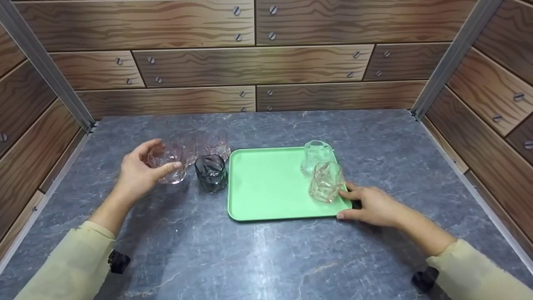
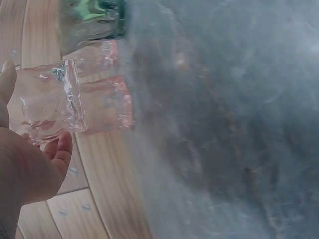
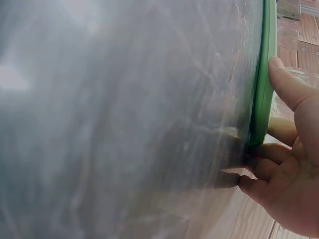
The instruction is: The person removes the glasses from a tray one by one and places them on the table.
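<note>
My left hand [image 1: 139, 168] holds a clear pinkish drinking glass [image 1: 173, 175] between thumb and fingers. In the left wrist view its base [image 2: 76, 97] looks raised off the table. More pink glasses [image 1: 216, 143] stand just behind it, and a dark grey glass [image 1: 211, 174] stands beside the tray's left edge. On the green tray [image 1: 266, 187], a clear glass [image 1: 316, 156] and a pale pinkish glass [image 1: 327, 183] stand close together at the right. My right hand [image 1: 372, 204] grips the tray's front right corner, its thumb [image 3: 286, 82] against the rim; other fingers are partly hidden.
The grey marbled table [image 1: 266, 258] is bounded by wood-patterned panels [image 1: 250, 64] at the back and sides. Metal posts [image 1: 454, 62] rise at the back corners. Each sleeve carries a small black device [image 1: 119, 261] near the wrist.
</note>
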### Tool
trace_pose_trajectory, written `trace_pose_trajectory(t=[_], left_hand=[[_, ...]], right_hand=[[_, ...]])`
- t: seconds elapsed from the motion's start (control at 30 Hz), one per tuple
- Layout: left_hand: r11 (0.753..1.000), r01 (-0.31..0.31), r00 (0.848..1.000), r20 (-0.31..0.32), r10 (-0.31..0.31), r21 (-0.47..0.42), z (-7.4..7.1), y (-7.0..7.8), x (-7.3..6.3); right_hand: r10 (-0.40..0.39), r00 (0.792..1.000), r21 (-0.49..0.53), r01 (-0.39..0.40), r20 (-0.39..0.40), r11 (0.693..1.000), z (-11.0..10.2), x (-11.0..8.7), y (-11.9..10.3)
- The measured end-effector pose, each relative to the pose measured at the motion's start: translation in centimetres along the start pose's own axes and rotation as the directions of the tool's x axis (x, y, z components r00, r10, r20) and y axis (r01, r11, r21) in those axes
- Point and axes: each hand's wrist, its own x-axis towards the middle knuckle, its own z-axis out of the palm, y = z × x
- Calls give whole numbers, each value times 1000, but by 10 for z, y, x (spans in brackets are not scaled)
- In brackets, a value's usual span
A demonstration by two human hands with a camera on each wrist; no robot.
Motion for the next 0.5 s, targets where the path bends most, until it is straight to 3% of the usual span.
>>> trace_pose_trajectory(t=[0.5], left_hand=[[996, 83, 995, 50, -82, -13, 13, -23, -6]], right_hand=[[-18, 1000, -9, 18, -5, 1000, -1, -1, -1]])
